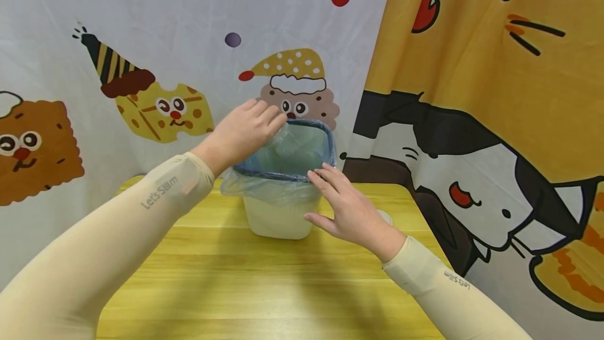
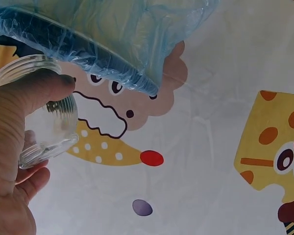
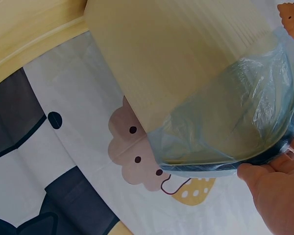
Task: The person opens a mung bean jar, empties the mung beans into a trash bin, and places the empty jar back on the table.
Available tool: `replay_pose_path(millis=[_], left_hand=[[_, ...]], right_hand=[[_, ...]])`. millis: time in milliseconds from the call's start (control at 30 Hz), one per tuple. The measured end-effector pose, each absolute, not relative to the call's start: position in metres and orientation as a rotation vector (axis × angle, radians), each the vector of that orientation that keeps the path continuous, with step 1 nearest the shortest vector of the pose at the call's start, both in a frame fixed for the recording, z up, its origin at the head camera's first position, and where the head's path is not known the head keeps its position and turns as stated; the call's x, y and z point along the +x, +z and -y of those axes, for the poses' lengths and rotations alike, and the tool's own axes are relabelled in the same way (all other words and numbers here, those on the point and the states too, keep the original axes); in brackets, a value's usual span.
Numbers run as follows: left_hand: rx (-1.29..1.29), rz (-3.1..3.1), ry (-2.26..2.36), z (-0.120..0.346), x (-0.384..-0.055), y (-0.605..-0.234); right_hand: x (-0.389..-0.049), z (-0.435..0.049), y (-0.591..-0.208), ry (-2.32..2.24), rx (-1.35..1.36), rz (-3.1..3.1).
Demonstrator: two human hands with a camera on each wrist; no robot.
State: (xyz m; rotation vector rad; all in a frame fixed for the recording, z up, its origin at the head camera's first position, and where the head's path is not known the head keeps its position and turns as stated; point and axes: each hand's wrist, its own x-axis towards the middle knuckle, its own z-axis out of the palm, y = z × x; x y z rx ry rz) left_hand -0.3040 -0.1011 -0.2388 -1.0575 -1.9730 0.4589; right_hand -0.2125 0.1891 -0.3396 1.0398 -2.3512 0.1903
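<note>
My left hand (image 1: 250, 127) is above the left side of a pale bin (image 1: 282, 216) lined with a thin blue bag. It grips a clear, ribbed jar (image 2: 51, 115), thumb on one side and fingers on the other; in the head view the jar shows only faintly against the liner. The blue liner (image 1: 306, 151) folds over the bin's mouth under a dark blue rim (image 1: 283, 176). My right hand (image 1: 351, 206) rests its extended fingertips on the near right of the rim, thumb spread apart below.
The bin stands on a yellow wood-grain table (image 1: 264, 287) near its back edge. A small whitish round item (image 1: 385, 218) lies partly hidden behind my right hand. Cartoon-printed curtains (image 1: 189, 9) hang close behind the table and on the right.
</note>
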Motion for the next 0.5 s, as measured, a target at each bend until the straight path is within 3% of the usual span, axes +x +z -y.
replay_pose_path(millis=[500], left_hand=[[-1.071, 1.836, 0.691, 0.1052, -0.3070, -0.2389]], right_hand=[[-0.2133, -0.1891, -0.3400, 0.208, 1.055, 2.347]])
